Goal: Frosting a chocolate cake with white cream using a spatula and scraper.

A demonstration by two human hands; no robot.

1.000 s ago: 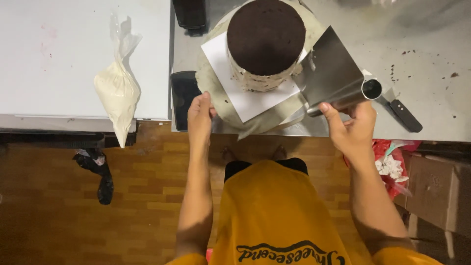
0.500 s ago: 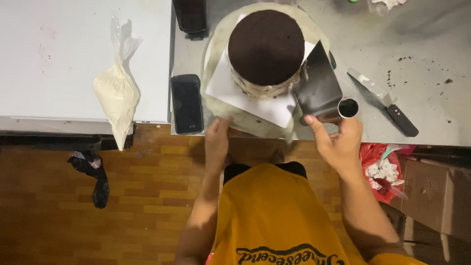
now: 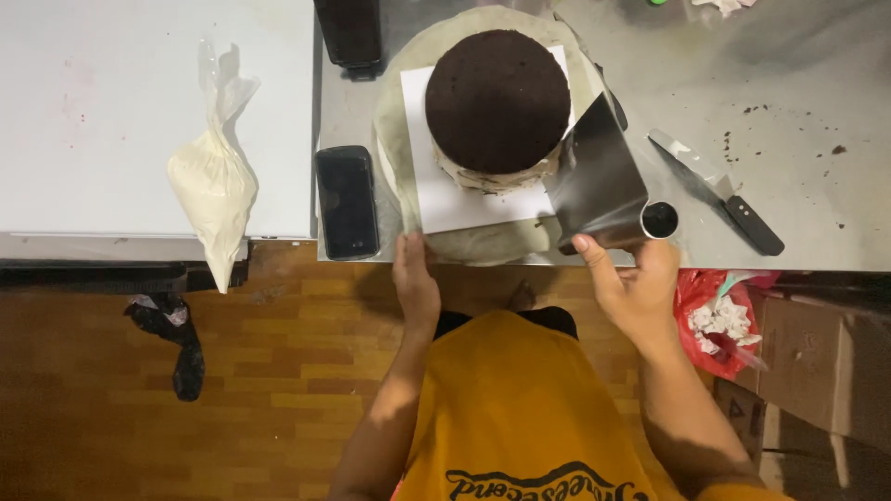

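Steel, flat and broad, the metal bench scraper [image 3: 596, 181] with its rolled tube handle stands on edge against the right side of the round dark chocolate cake [image 3: 498, 102]. The right hand [image 3: 633, 283] holds it from below, fingers [image 3: 588, 255] clamped on the handle end, thumb up along the blade's lower corner. A band of pale cream shows on the cake's near side, just where the blade meets it.

The cake sits on a white square board [image 3: 445, 190], and that board rests on a round cream-coloured turntable [image 3: 483, 243] at the near edge of the grey metal counter [image 3: 798, 83]. The left hand [image 3: 415, 278] reaches up to the turntable's near rim, its fingers together and laid flat against the edge, gripping nothing else.

A black smartphone [image 3: 346, 201] lies face up just left of the turntable, near the counter's edge. To the right of the scraper, well apart from the cake, lies a palette knife with a black handle [image 3: 719, 193], with dark crumbs scattered about it. A white plastic piping bag filled with pale cream [image 3: 213, 190] lies on the white surface [image 3: 111, 111] to the left, its tip hanging over the edge. A black rag [image 3: 172, 334] lies below on the wooden floor [image 3: 278, 371]. The person wears an orange-yellow shirt [image 3: 520, 408].
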